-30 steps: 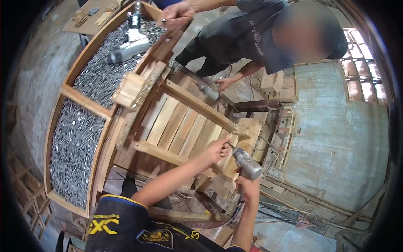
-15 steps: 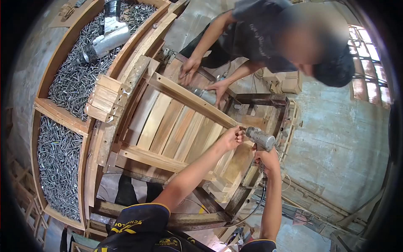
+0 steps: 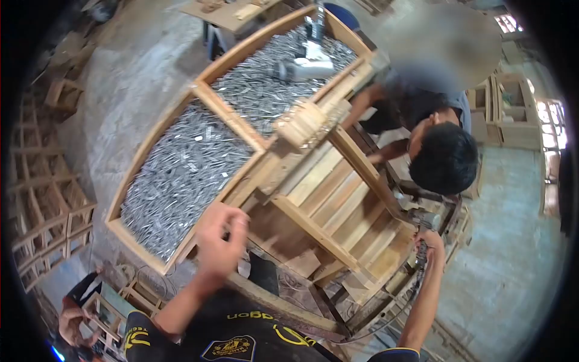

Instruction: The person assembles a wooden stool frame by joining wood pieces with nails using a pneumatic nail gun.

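Observation:
My right hand (image 3: pixel 432 244) is wrapped round the grip of a metal pneumatic driver (image 3: pixel 423 218), its hose running down along my forearm. The driver's nose is at the right end of the far rail (image 3: pixel 368 169) of a slatted wooden frame (image 3: pixel 347 199). My left hand (image 3: pixel 222 236), somewhat blurred, is over the near edge of the screw box (image 3: pixel 114 220). Its fingers are loosely curled, with a gap between thumb and fingers. Loose metal screws (image 3: pixel 181 175) fill both compartments of that box.
Across the frame a co-worker (image 3: pixel 431 114) bends over, arms reaching behind the far rail. A second driver (image 3: pixel 304 67) lies on the screws in the far compartment. A bundle of wood blocks (image 3: pixel 301 123) sits beside the box. Stacked wooden frames (image 3: pixel 51 199) stand at left.
My left hand has left the far rail near the driver's nose and swung left to the screw box. The view has turned leftward. The co-worker has bent lower.

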### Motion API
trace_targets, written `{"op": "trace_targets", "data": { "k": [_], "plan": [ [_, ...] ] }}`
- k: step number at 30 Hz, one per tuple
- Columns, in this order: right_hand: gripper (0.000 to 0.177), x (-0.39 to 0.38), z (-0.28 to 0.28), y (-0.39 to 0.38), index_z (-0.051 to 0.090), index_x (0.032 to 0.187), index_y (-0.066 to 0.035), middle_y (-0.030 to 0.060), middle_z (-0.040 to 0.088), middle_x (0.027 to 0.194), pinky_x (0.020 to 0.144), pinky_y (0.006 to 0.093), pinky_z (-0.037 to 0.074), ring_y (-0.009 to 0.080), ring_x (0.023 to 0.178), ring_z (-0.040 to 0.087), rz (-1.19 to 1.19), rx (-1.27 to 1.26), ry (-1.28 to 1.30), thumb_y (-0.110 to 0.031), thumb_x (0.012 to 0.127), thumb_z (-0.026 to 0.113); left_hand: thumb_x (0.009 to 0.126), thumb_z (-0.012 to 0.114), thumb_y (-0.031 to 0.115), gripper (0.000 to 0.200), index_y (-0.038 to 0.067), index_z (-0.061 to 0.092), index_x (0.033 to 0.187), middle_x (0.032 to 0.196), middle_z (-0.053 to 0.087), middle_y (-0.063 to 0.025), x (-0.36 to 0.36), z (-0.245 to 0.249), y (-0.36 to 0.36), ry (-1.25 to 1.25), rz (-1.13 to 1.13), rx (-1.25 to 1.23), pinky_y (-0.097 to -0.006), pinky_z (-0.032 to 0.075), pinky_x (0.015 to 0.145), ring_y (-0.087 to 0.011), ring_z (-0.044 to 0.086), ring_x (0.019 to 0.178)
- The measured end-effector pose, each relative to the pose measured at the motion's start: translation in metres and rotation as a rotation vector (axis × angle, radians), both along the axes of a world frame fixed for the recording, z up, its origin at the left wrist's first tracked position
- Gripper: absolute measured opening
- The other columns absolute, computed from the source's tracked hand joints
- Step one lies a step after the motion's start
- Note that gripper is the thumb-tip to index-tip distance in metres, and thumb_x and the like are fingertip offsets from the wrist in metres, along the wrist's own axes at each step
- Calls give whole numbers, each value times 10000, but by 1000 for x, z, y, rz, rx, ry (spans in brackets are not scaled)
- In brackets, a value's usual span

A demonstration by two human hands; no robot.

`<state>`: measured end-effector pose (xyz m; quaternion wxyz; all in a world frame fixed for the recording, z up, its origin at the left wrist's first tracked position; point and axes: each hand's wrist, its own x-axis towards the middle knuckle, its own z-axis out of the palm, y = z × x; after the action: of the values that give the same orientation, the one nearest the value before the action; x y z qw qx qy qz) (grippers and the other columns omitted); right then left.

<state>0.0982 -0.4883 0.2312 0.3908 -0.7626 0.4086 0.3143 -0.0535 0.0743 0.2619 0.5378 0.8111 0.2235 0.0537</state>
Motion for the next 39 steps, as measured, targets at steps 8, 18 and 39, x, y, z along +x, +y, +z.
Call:
{"op": "trace_targets", "data": {
  "k": [8, 18, 39],
  "plan": [
    [185, -56, 19, 64, 620, 828, -15, 79, 587, 636, 427, 324, 413, 178, 487, 527, 79, -116, -366, -29, 648, 582, 832, 683, 256, 276, 47, 564, 967, 1016, 508, -120, -29, -45, 103, -76, -212, 717, -434, 399, 853, -308, 486, 988],
    [543, -266, 31, 238, 527, 1130, 17, 90, 607, 862, 487, 286, 471, 175, 604, 583, -104, 338, -542, 99, 599, 601, 919, 580, 295, 216, 82, 594, 888, 870, 518, -69, -39, -47, 128, -142, -511, 759, -408, 318, 822, -249, 472, 919],
    [525, -283, 69, 272, 553, 1164, 28, 114, 631, 922, 525, 270, 484, 164, 650, 605, -30, 439, -709, 98, 646, 597, 900, 573, 95, 200, 33, 577, 710, 655, 584, -58, -25, -12, 8, -15, -4, -1147, -202, 307, 444, -59, 420, 473]
  ]
}}
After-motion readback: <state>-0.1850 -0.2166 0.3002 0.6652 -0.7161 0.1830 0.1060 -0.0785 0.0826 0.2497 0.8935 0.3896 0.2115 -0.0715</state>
